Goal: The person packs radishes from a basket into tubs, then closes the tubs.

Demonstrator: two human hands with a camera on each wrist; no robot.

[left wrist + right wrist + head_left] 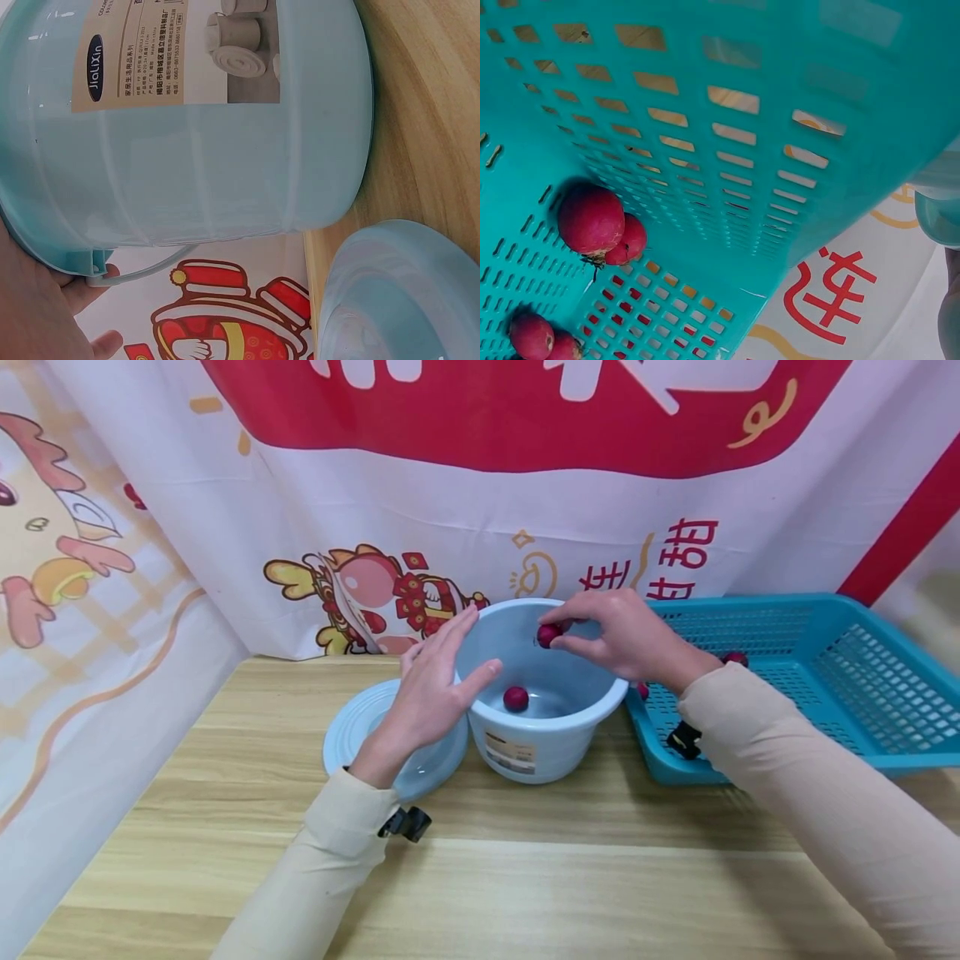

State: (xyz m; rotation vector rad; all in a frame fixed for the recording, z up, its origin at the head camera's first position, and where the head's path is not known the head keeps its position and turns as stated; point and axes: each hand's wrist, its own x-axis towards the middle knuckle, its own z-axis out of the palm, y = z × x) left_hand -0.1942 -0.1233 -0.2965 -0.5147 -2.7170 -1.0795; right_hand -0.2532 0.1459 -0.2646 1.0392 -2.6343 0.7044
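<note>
My right hand (633,639) pinches a round red radish (548,636) between thumb and fingers, inside the far right part of the light blue bucket's mouth. Another radish (516,698) lies on the bucket's floor. My left hand (433,693) rests at the bucket's left rim, its fingers and thumb extended. From the left wrist view, the bucket's wall (187,165) carries a paper label, and fingers (79,296) show beside the rim and handle. In the right wrist view, several radishes (591,219) sit in the teal basket (525,165); only a sliver of hand appears at the right edge.
The light blue lid (347,735) lies on the wooden table (525,885) left of the bucket. To the bucket's right stands the teal basket, partly covered by my right forearm. A printed cloth (420,502) hangs behind everything.
</note>
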